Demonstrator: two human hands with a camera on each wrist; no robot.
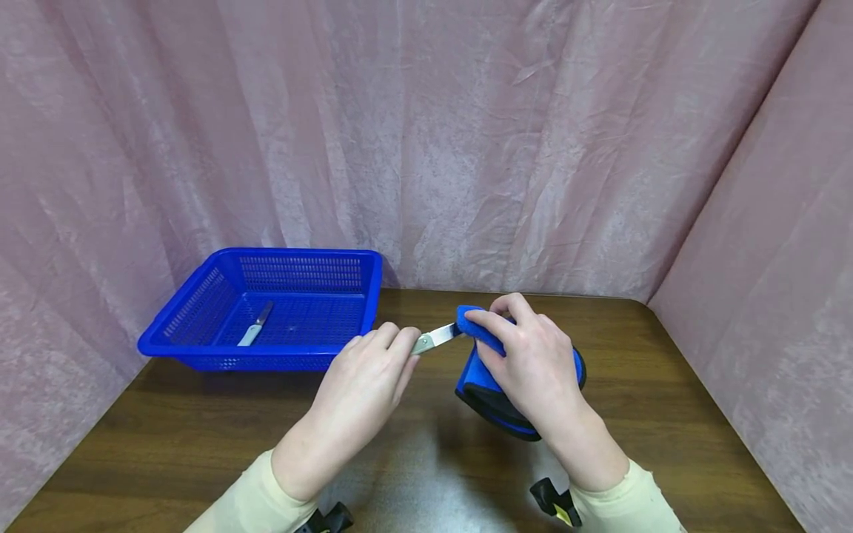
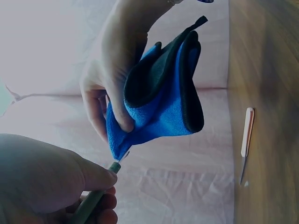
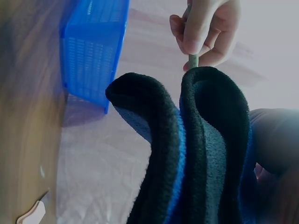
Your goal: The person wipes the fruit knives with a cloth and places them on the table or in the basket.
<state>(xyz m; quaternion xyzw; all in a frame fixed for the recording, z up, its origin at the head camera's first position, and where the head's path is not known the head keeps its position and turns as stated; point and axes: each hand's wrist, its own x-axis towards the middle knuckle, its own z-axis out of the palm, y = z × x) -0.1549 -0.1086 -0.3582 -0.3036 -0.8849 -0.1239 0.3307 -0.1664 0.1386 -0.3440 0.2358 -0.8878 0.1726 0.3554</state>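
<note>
My left hand (image 1: 363,377) grips the pale green handle of a small knife (image 1: 437,337), its blade directed right. The right hand (image 1: 533,363) pinches a folded blue cloth with black edging (image 1: 481,371) over the blade's tip end, which the cloth hides. In the left wrist view, the cloth (image 2: 161,114) hangs in loose folds from the right thumb and fingers, close to the front of the knife's handle (image 2: 91,205). Both hands are above the wooden table. The right wrist view shows the cloth's black edges (image 3: 166,154) large in front, with the left hand (image 3: 210,32) beyond.
A blue plastic basket (image 1: 260,357) stands at the back left of the table (image 1: 640,385). One small knife (image 1: 255,326) with a pale handle lies inside it. Another pale-handled knife (image 2: 247,133) lies on the table in the left wrist view. Pink curtains (image 1: 426,148) hang behind and beside.
</note>
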